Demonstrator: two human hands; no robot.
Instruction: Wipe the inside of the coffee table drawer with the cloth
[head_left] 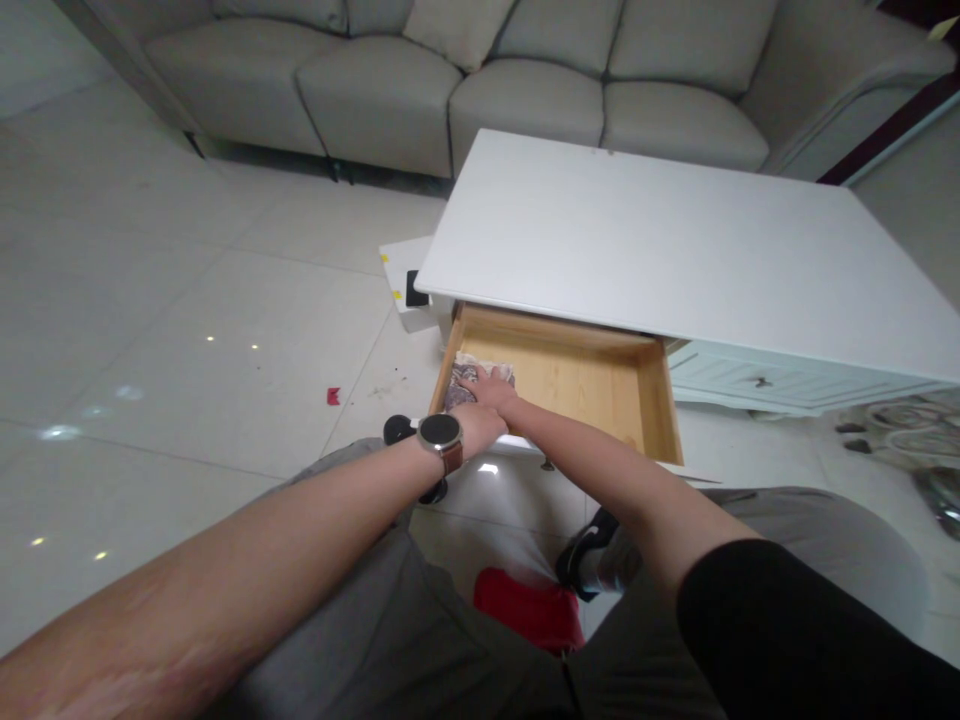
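Note:
A wooden drawer [592, 375] stands pulled out from a low white table [660, 240]. In its near left corner lies a folded patterned cloth [480, 368]. My right hand [491, 388] rests flat on that cloth, fingers stretched out. My left hand [480, 425], with a brown-strapped watch on the wrist, reaches over the drawer's front edge just below the right hand; its fingers are hidden behind the wrist and the drawer front.
A grey sofa [465, 80] runs along the back. A white box [409, 285] sits on the tiled floor left of the table. Below are my grey-trousered knees, a red object [529, 605] and a dark shoe [592, 555]. Cables lie at far right [900, 425].

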